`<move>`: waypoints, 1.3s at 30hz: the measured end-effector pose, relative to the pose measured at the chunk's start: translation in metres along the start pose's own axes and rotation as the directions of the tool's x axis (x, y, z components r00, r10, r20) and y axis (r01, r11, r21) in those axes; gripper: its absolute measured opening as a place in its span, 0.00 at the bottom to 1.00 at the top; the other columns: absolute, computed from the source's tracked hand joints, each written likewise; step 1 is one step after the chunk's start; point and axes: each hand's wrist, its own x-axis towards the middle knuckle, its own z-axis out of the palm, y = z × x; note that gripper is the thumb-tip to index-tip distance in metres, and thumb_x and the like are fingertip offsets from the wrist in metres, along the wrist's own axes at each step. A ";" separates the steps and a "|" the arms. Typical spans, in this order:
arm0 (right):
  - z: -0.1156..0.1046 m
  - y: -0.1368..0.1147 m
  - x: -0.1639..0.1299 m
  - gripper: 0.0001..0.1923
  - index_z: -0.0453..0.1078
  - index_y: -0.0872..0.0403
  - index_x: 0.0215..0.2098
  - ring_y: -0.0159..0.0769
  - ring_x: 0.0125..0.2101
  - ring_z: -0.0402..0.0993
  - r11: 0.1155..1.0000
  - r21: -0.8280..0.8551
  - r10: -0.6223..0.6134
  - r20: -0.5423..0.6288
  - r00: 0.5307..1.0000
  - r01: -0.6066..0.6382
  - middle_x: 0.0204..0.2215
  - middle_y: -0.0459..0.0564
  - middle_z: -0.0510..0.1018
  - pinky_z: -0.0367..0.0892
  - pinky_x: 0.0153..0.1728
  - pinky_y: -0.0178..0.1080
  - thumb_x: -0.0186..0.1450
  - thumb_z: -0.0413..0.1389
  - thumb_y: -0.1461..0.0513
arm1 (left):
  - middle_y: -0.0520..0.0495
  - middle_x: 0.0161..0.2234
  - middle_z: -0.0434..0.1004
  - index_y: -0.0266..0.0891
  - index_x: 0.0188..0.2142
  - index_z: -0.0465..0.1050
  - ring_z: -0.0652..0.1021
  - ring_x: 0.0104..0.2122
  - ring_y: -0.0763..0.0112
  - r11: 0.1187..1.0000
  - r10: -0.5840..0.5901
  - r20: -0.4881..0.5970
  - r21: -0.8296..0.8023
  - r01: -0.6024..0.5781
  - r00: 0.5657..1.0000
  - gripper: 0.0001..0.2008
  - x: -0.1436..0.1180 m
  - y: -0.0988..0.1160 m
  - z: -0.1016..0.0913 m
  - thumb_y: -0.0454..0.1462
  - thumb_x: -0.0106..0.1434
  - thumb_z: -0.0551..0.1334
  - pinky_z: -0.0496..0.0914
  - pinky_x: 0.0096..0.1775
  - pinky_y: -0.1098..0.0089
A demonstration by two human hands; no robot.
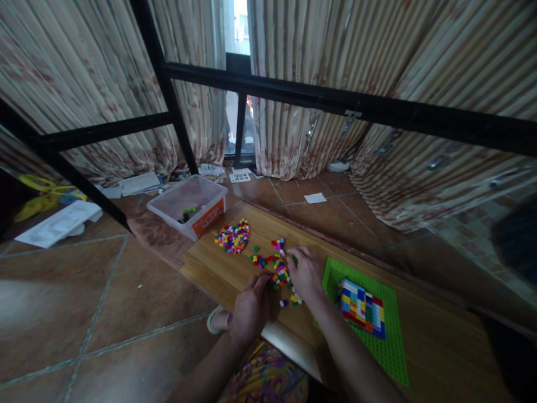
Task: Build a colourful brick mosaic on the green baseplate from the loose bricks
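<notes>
A loose pile of small coloured toy bricks (280,271) lies on the wooden board between my hands. My left hand (250,305) is at the pile's near left edge, its fingers closed together; whatever may be in them is hidden. On the pile's right side my right hand (306,273) reaches over the bricks with curled, closed fingers, and I cannot make out what they hold. To the right, a green baseplate (388,313) carries a flat block (361,307) built of multicoloured bricks.
A second heap of small bricks (234,237) lies at the board's far left. Beyond it stands a clear plastic box (184,196) with an orange label and a few dark and green pieces inside. A black metal frame (293,92) crosses ahead, and papers (315,198) lie on the tiled floor.
</notes>
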 end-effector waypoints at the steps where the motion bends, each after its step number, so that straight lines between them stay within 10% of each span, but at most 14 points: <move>1: 0.003 0.000 0.009 0.10 0.72 0.53 0.42 0.41 0.44 0.67 1.000 -0.009 -0.004 0.015 1.000 0.004 0.40 0.52 0.73 0.62 0.46 0.40 0.65 0.51 0.64 | 0.47 0.44 0.74 0.44 0.49 0.69 0.78 0.40 0.71 1.000 0.009 -0.010 -0.024 -0.009 1.000 0.19 0.000 0.000 -0.001 0.28 0.61 0.50 0.72 0.43 0.71; 12: 0.025 0.006 0.050 0.17 0.68 0.53 0.53 0.41 0.53 0.62 0.982 -0.036 -0.169 0.270 0.948 0.186 0.53 0.54 0.69 0.57 0.53 0.45 0.66 0.49 0.64 | 0.46 0.45 0.75 0.43 0.46 0.71 0.76 0.45 0.68 0.984 0.062 -0.027 -0.168 -0.066 0.998 0.19 0.001 -0.004 -0.007 0.27 0.57 0.54 0.71 0.48 0.68; 27: -0.026 0.008 0.005 0.15 0.73 0.51 0.46 0.35 0.42 0.73 0.976 0.215 -0.101 0.300 0.949 0.036 0.41 0.49 0.78 0.65 0.45 0.38 0.66 0.48 0.66 | 0.45 0.46 0.75 0.42 0.47 0.70 0.76 0.45 0.67 0.988 0.065 -0.016 -0.142 -0.067 0.998 0.17 0.000 -0.008 -0.005 0.29 0.59 0.54 0.71 0.47 0.67; 39: 0.021 -0.053 0.039 0.11 0.74 0.52 0.42 0.38 0.42 0.70 0.991 -0.001 -0.132 0.249 0.960 0.137 0.38 0.51 0.77 0.61 0.46 0.39 0.66 0.51 0.63 | 0.45 0.44 0.74 0.41 0.47 0.70 0.75 0.44 0.68 0.978 0.089 -0.010 -0.188 -0.089 0.996 0.18 -0.002 -0.007 -0.009 0.28 0.58 0.54 0.70 0.47 0.68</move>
